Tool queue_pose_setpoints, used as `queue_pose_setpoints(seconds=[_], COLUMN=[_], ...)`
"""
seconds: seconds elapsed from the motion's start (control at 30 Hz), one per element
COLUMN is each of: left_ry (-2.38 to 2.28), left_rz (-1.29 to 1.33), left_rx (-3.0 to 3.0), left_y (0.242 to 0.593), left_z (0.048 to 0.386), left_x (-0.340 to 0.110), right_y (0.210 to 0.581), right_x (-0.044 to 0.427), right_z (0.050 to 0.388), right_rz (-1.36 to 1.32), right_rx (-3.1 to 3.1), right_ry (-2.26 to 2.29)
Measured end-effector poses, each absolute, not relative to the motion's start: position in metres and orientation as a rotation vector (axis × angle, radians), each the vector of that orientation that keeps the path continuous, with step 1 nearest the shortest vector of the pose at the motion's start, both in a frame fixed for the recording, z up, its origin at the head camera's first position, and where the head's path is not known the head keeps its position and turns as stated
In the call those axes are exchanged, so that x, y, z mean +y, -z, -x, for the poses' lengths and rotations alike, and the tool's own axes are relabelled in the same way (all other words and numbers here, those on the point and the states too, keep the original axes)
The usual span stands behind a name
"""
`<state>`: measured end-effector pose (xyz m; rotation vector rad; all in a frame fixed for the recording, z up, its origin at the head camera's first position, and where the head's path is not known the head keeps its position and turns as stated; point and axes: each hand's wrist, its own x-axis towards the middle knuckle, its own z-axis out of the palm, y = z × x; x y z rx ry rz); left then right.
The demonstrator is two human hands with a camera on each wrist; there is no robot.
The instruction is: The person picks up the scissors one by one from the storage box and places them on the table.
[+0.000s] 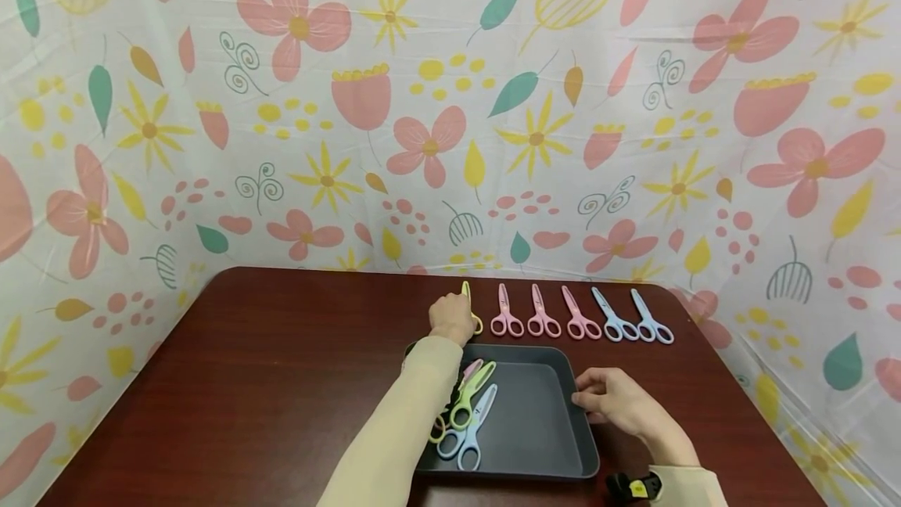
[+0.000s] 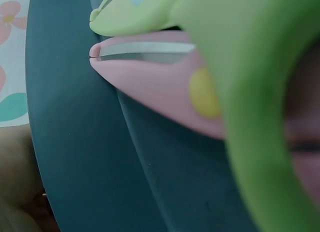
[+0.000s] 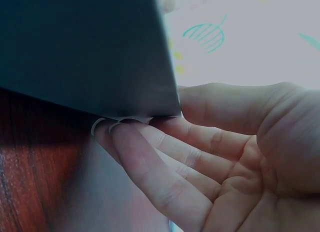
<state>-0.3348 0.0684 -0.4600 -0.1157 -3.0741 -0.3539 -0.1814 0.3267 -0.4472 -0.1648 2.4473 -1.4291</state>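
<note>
Five pink and blue scissors (image 1: 573, 311) lie rowed, several others (image 1: 484, 407) remain in the tray (image 1: 538, 405) my right hand (image 1: 622, 404) grips, and I cannot tell whether my left hand (image 1: 452, 318) grasps the yellow scissors (image 1: 468, 292).

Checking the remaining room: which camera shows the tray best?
The head view: it shows most of the tray at once, though the left sleeve covers part. The left wrist view shows a close stretch, partly behind pink scissors; the right wrist view only a section held by the right hand.
</note>
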Motion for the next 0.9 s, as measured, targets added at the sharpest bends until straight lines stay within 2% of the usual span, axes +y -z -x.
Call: queue_pose_setpoints(seconds=[0.67,0.9], left_ry=[0.36,0.365], left_rz=[0.21,0.267], left_rx=[-3.102,-3.185], left_y=[0.457,0.438], left_z=[0.326,0.315], left_x=[0.06,0.053], right_y=[0.444,0.444], right_x=[0.323,0.324], right_z=[0.178,0.178], right_rz=[0.159,0.147], right_rx=[2.472,2.477], right_ry=[1.419,1.418])
